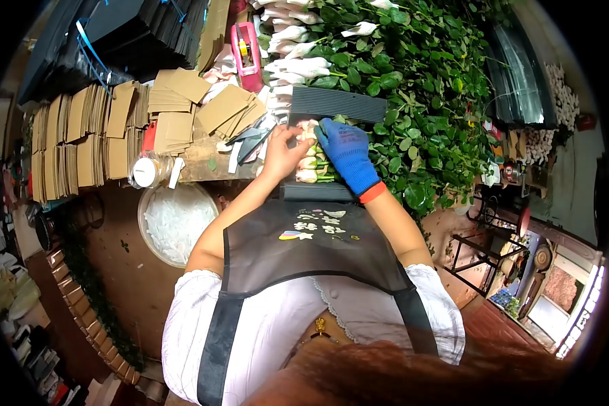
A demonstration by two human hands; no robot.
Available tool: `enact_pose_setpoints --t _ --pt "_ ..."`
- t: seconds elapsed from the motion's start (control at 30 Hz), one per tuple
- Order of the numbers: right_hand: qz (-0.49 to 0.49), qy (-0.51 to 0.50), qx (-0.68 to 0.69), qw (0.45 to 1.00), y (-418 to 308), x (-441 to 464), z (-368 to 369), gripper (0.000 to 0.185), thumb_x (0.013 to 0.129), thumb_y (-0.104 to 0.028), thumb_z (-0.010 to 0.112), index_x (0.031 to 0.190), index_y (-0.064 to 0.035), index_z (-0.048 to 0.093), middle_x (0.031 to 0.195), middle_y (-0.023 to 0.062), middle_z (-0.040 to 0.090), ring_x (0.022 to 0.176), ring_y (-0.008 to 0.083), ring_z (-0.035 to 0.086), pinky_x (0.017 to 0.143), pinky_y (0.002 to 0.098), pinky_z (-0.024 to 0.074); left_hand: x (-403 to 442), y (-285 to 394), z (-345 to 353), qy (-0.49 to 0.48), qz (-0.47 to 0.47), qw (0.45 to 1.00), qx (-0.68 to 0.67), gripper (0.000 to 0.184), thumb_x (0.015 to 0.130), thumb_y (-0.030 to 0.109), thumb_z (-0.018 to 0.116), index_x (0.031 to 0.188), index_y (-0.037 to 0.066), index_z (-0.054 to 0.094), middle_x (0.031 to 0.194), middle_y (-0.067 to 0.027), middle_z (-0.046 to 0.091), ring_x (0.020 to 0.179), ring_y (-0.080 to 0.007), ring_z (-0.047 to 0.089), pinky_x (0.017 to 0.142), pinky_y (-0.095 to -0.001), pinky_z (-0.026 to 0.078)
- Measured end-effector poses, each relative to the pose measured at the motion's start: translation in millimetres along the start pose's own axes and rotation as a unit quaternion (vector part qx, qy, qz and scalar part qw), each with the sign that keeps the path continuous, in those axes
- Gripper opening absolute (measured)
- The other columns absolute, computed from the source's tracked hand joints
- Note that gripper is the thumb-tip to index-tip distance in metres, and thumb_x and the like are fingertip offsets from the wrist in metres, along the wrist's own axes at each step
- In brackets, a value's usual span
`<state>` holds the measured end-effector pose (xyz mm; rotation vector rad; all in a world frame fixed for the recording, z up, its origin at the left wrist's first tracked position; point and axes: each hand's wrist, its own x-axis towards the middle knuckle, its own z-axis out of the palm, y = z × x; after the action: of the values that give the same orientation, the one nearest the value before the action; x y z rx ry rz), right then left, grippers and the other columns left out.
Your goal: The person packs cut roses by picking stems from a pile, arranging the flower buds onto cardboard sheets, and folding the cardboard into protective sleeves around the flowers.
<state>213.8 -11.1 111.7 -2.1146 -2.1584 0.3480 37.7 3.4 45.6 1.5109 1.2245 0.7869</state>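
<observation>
Pale pink rose buds [306, 164] lie in a column on a dark corrugated sheet [321, 192], with their green stems pointing right. My bare left hand [281, 153] is at the left of the column, its fingers bent in against the upper buds. My right hand [346, 147], in a blue glove with an orange cuff, has its fingers closed at the upper roses from the stem side. Its fingertips partly hide the roses there. The other end of the corrugated sheet [338, 104] stands up beyond my hands.
White-netted roses [298, 51] and leafy stems [413, 101] pile up beyond and to the right. Cardboard pieces [176, 91], a pink tape dispenser [246, 57] and a jar [147, 173] are on the left. A tub of white netting [177, 224] stands below the table edge.
</observation>
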Motion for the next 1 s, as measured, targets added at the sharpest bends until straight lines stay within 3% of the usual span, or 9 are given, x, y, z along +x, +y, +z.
enact_pose_setpoints --t 0.27,0.43,0.53,0.6,0.67,0.8,0.87,0.93,1.0 --pt "-0.034 0.015 0.017 0.999 1 -19 0 0.037 0.093 -0.033 0.059 0.129 -0.0219 0.059 0.09 0.0125 0.072 0.08 0.0329 0.07 0.069 0.0451 0.0541 -1 -13 13 0.066 0.065 0.994 0.051 0.036 0.079 0.028 0.083 0.103 0.004 0.07 0.103 -0.0143 0.058 0.104 -0.0307 0.055 0.092 -0.0411 0.044" --pt "-0.041 0.049 0.107 0.992 4 -27 -30 0.035 0.094 -0.031 0.062 0.127 -0.0227 0.065 0.097 0.0142 0.073 0.08 0.0346 0.069 0.07 0.0427 0.0554 -4 -5 -7 0.003 0.089 0.996 0.019 0.049 0.084 0.039 0.078 0.119 0.005 0.067 0.121 -0.0197 0.056 0.118 -0.0369 0.051 0.102 -0.0418 0.042" --pt "0.016 0.123 0.28 0.952 -6 -53 -55 0.039 0.095 -0.02 0.064 0.133 -0.015 0.063 0.096 0.0125 0.075 0.075 0.0263 0.071 0.07 0.0355 0.0554 9 3 -70 -0.116 -0.083 0.989 -0.025 0.049 0.087 0.03 0.076 0.125 0.003 0.063 0.13 -0.0223 0.057 0.122 -0.0315 0.054 0.103 -0.0381 0.043" --pt "0.152 0.059 0.411 0.897 -7 -71 -62 0.041 0.095 -0.015 0.064 0.136 -0.0103 0.061 0.096 0.0108 0.076 0.077 0.0204 0.072 0.071 0.0319 0.0549 32 -33 -106 0.061 0.017 0.964 0.259 0.058 0.082 0.025 0.078 0.131 0.001 0.057 0.124 -0.0227 0.062 0.115 -0.0357 0.06 0.1 -0.043 0.048" --pt "0.147 0.084 0.404 0.899 0 -79 -52 0.046 0.096 -0.015 0.063 0.14 -0.0063 0.057 0.104 0.01 0.074 0.087 0.0132 0.069 0.08 0.0283 0.0537 54 -72 -138 0.204 0.16 0.811 0.525 0.067 0.077 0.023 0.08 0.133 0.0 0.053 0.12 -0.0232 0.064 0.11 -0.0385 0.063 0.098 -0.0463 0.05" --pt "0.131 0.11 0.377 0.91 9 -88 -47 0.053 0.094 -0.017 0.065 0.144 -0.0061 0.052 0.115 0.0114 0.072 0.098 0.0129 0.068 0.088 0.0278 0.0526 74 -81 -177 0.014 0.031 0.891 0.453 0.057 0.073 0.024 0.084 0.118 0.002 0.056 0.108 -0.0199 0.067 0.105 -0.0379 0.063 0.092 -0.0475 0.051" --pt "0.117 0.12 0.361 0.918 3 -91 -62 0.053 0.094 -0.016 0.065 0.145 -0.0061 0.052 0.115 0.0112 0.072 0.098 0.0131 0.069 0.087 0.0277 0.0527 76 -85 -186 0.023 0.062 0.899 0.433 0.052 0.076 0.031 0.082 0.115 0.003 0.062 0.107 -0.0181 0.068 0.102 -0.0358 0.065 0.088 -0.0455 0.052" --pt "0.109 0.117 0.39 0.907 -4 -90 -65 0.051 0.094 -0.016 0.065 0.142 -0.0055 0.055 0.111 0.0095 0.072 0.093 0.0108 0.067 0.086 0.0267 0.0526 77 -66 -199 -0.054 -0.059 0.955 0.286 0.044 0.078 0.034 0.08 0.107 0.003 0.069 0.106 -0.0164 0.069 0.101 -0.0338 0.066 0.085 -0.0436 0.053" --pt "0.117 0.073 0.422 0.896 -15 -89 -72 0.049 0.093 -0.016 0.066 0.14 -0.0053 0.057 0.11 0.0093 0.073 0.093 0.0101 0.066 0.086 0.0266 0.0526 71 -70 -197 -0.02 -0.032 0.957 0.287 0.037 0.075 0.029 0.084 0.101 0.004 0.072 0.104 -0.0151 0.069 0.097 -0.032 0.066 0.083 -0.0413 0.053"
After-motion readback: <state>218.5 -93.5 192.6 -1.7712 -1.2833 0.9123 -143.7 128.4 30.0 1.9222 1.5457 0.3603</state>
